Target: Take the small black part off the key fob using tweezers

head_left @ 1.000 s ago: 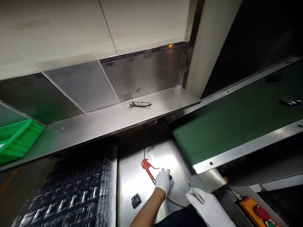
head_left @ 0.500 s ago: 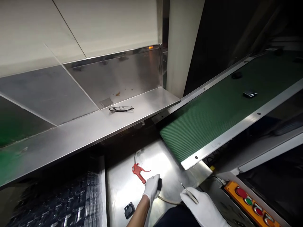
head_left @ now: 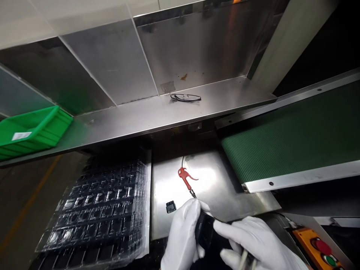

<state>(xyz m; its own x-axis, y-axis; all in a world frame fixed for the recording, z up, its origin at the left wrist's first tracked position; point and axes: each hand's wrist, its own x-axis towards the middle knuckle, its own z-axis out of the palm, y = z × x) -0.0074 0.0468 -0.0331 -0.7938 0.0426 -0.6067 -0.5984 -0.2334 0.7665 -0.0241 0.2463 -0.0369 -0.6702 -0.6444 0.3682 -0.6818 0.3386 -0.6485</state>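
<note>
**Head cam view is blocked along the bottom edge**

From my end, the gloved left hand (head_left: 181, 236) has its fingers closed on a black plastic part (head_left: 205, 229), which is half hidden. The right hand (head_left: 254, 240) presses in beside it. What looks like tweezers (head_left: 244, 260) sits low, cut off by the frame, so I can't tell that grip. A red air blow gun (head_left: 185, 178) and a small black connector (head_left: 170, 207) lie on the steel plate (head_left: 222, 187) beyond.
</note>
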